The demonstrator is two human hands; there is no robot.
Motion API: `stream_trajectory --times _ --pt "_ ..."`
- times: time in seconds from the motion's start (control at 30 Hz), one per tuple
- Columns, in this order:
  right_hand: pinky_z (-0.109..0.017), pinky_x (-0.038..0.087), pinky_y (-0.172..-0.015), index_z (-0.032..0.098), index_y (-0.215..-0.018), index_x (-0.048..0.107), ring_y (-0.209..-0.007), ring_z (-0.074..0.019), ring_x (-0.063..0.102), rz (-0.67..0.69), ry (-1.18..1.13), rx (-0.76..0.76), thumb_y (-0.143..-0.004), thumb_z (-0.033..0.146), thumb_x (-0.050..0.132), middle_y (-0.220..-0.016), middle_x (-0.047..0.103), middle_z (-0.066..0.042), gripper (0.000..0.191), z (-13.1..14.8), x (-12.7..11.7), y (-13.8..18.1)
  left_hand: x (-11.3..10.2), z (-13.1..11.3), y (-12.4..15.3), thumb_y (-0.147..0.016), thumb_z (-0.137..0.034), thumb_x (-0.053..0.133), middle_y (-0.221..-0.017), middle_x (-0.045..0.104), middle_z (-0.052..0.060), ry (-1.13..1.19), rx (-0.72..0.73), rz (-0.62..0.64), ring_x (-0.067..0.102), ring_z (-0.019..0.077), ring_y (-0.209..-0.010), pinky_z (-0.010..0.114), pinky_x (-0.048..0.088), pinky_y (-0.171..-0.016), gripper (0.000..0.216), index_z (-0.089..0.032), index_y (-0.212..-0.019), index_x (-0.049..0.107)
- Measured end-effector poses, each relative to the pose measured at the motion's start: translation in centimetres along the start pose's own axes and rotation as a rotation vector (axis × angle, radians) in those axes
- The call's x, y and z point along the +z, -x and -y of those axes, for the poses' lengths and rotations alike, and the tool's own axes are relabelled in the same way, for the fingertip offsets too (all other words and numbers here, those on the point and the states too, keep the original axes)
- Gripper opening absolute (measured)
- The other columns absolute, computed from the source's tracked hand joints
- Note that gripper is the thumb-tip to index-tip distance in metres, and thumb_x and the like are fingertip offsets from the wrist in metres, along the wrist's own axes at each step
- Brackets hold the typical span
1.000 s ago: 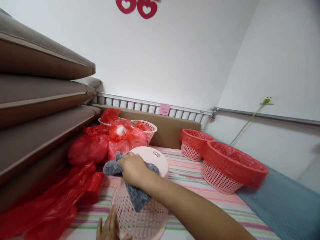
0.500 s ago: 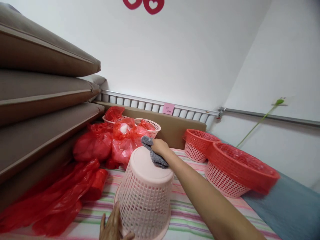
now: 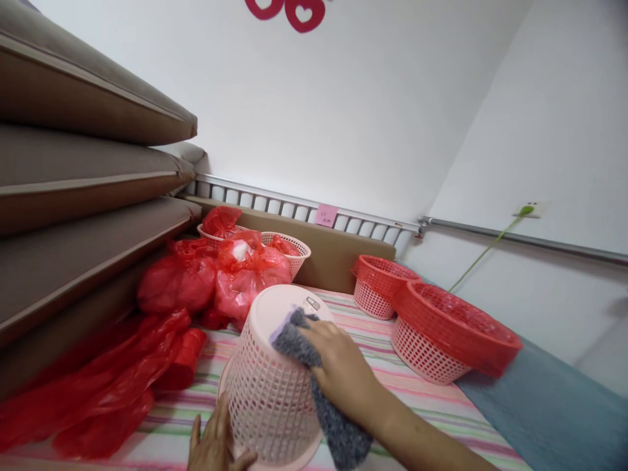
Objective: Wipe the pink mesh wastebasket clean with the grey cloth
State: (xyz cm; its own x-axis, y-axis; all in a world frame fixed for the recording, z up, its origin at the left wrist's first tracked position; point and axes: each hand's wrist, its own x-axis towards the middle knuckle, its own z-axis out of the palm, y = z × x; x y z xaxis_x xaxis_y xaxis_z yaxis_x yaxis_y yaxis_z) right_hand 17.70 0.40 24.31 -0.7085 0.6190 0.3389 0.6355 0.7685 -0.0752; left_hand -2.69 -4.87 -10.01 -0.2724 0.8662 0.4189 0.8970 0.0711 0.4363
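A pale pink plastic basket point(image 3: 275, 386) with lattice sides stands upside down on a striped sheet point(image 3: 377, 366). My right hand point(image 3: 338, 360) holds a dark grey cloth point(image 3: 299, 340) against the near right part of the basket's flat bottom. One end of the cloth hangs down along the basket's right side. Beside the basket's lower left, my left hand point(image 3: 216, 438) has its fingers spread, with the fingertips against the side near the rim. The lower part of that hand is cut off by the frame.
Red plastic bags point(image 3: 250, 278) and a loose red bag roll point(image 3: 181, 360) lie left. Behind them is another pink basket point(image 3: 299, 261). Two red-lined baskets point(image 3: 432, 353) stand right. Stacked brown cushions point(image 3: 98, 255) rise on the left; a radiator point(image 3: 275, 203) runs along the wall.
My right hand has pulled the cloth from the far part of the basket's bottom toward me, uncovering a small label there. My left hand stays at the basket's side.
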Motion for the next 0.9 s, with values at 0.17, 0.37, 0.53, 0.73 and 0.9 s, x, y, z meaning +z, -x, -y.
stream_trajectory --times 0.17,0.37,0.53,0.73,0.9 --pt "-0.042 0.033 -0.1 0.018 -0.127 0.054 -0.122 -0.0263 0.041 0.053 0.058 -0.105 -0.073 0.014 0.054 -0.139 0.047 -0.011 0.054 3.6 1.1 -2.3 -0.8 -0.4 -0.2 -0.075 -0.059 0.054 -0.143 0.039 0.024 0.008 -0.025 0.05 0.044 0.0355 -0.131 0.065 0.017 -0.107 0.084 -0.007 -0.138 0.036" --pt "-0.039 0.042 -0.081 0.016 -0.103 0.065 -0.1 -0.0265 0.053 0.051 0.177 -0.162 -0.077 0.021 0.054 -0.112 0.062 -0.012 0.028 5.6 2.0 -8.4 -1.2 -0.9 -0.3 -0.074 -0.059 0.055 -0.142 0.043 0.026 0.027 -0.054 0.044 0.046 0.0347 -0.13 0.063 0.017 -0.108 0.086 -0.008 -0.139 0.035" --pt "-0.042 0.042 -0.079 0.013 -0.102 0.063 -0.1 -0.0284 0.052 0.032 0.25 -0.276 -0.08 0.021 0.049 -0.12 0.058 -0.017 0.027 7.2 3.2 -8.4 -1.0 -0.9 -0.1 -0.074 -0.055 0.057 -0.14 0.047 0.024 0.016 -0.057 0.005 0.045 0.0328 -0.13 0.06 0.015 -0.109 0.087 -0.013 -0.143 0.028" --pt "-0.045 0.031 -0.102 0.02 -0.132 0.048 -0.128 -0.0256 0.035 -0.012 0.012 -0.31 -0.072 0.014 0.05 -0.147 0.037 -0.007 0.06 3.4 3.0 -1.4 -0.1 -0.2 0.0 -0.074 -0.055 0.057 -0.141 0.045 0.025 -0.004 -0.029 -0.014 0.047 0.0348 -0.128 0.063 0.016 -0.108 0.085 -0.01 -0.141 0.03" --pt "-0.044 0.029 -0.108 0.02 -0.132 0.05 -0.128 -0.0226 0.039 -0.202 -0.226 0.004 -0.061 0.008 0.042 -0.138 0.048 -0.007 0.072 -2.9 3.3 1.5 -0.1 0.1 -0.2 -0.074 -0.062 0.052 -0.144 0.042 0.021 0.009 -0.064 0.042 0.043 0.0343 -0.131 0.063 0.017 -0.109 0.088 -0.011 -0.142 0.03"
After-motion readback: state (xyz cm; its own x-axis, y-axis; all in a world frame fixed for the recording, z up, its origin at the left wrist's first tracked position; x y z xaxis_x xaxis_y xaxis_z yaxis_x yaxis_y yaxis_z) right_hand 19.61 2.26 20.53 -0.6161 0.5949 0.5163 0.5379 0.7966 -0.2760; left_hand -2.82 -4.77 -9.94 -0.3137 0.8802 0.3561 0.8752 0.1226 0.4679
